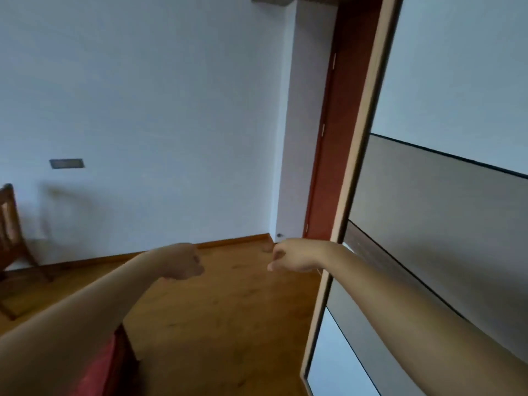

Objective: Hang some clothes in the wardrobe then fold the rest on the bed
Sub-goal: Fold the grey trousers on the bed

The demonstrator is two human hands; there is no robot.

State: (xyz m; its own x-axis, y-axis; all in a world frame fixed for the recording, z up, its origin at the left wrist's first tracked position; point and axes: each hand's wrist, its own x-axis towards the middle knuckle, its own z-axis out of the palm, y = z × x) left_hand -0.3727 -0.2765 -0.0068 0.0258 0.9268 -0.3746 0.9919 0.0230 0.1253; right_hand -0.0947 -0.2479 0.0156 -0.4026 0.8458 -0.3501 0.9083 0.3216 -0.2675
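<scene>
Reaching out with nothing in them, both hands were curled into fists: right hand [291,255] just beside the wardrobe door [428,210], left hand [183,262] farther from it. No clothes showed. Knuckles might bump the door's edge.

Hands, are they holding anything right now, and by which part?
Nothing that shows: the left hand and the right hand are both curled over the wooden floor, with no garment or hanger in either.
</scene>
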